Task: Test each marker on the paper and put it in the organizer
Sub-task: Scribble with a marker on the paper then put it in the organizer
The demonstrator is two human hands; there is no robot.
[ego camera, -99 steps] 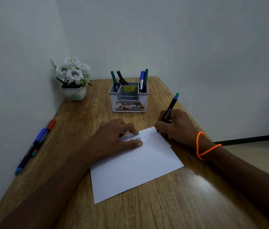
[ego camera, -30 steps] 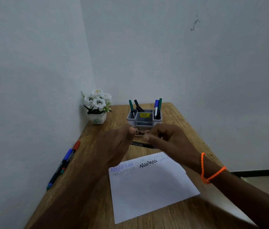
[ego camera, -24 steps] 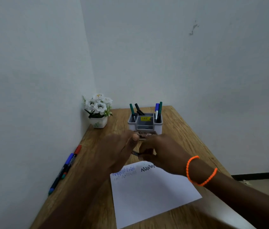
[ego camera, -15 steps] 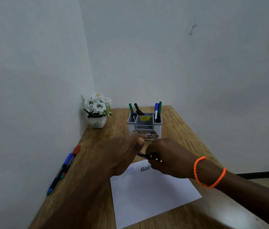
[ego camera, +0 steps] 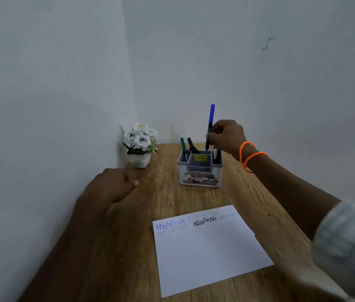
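Fingers of your right hand (ego camera: 224, 136) pinch the blue-capped marker (ego camera: 210, 127) upright over the organizer (ego camera: 200, 168) at frame centre, ready to lower into a rear compartment; your left hand (ego camera: 109, 190) hovers loose, empty.

a wooden table (ego camera: 172, 199) fills the corner. a flower pot (ego camera: 139, 160) and organizer (ego camera: 200, 171) stand far; paper (ego camera: 209, 247) lies near.

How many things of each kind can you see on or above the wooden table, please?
Markers: 5 (blue-capped marker in the right hand; green marker; black marker; two partly hidden markers behind that hand)
Grey plastic organizer: 1
White paper sheet: 1
White pot of white flowers: 1
Total: 8
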